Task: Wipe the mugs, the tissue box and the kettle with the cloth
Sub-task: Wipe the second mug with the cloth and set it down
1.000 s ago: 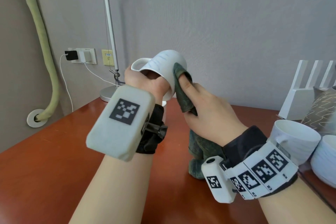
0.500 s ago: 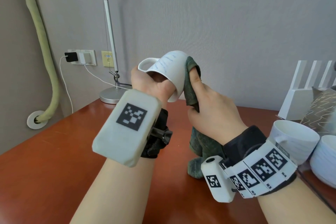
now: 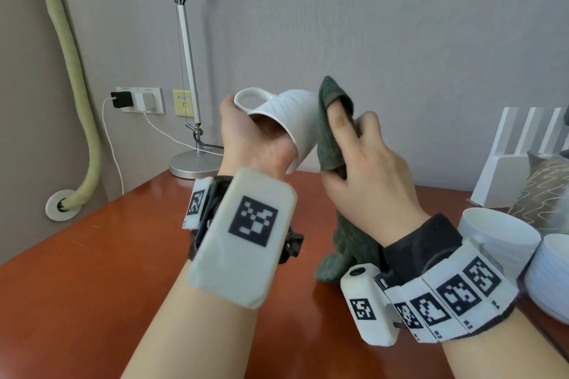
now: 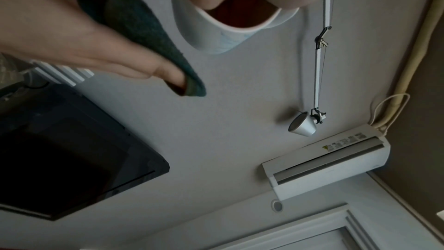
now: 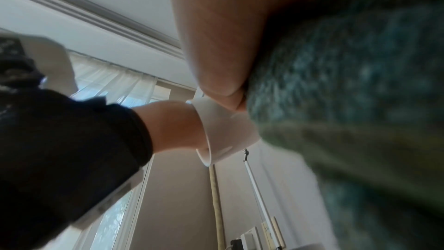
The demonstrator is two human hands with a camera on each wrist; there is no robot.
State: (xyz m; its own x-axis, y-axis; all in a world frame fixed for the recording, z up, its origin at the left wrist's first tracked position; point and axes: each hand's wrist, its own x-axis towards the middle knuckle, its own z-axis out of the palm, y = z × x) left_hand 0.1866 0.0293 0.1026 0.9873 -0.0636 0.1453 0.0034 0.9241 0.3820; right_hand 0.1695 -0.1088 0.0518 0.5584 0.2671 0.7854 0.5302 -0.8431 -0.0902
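My left hand holds a white mug on its side in the air above the table, with its fingers inside the mouth and the handle on top. My right hand grips a dark green cloth and presses it against the mug's base end. The cloth's lower part hangs to the table. In the left wrist view the mug and the cloth show at the top. The right wrist view has the mug beside the blurred cloth. No kettle is in view.
Two more white mugs stand at the right on the red-brown table. Behind them are a patterned grey object and a white slotted rack. A desk lamp base sits at the table's back edge.
Both hands drifted right with the mug. The mug turned so its handle is on top, and the cloth slid from the mug's side to its base end.
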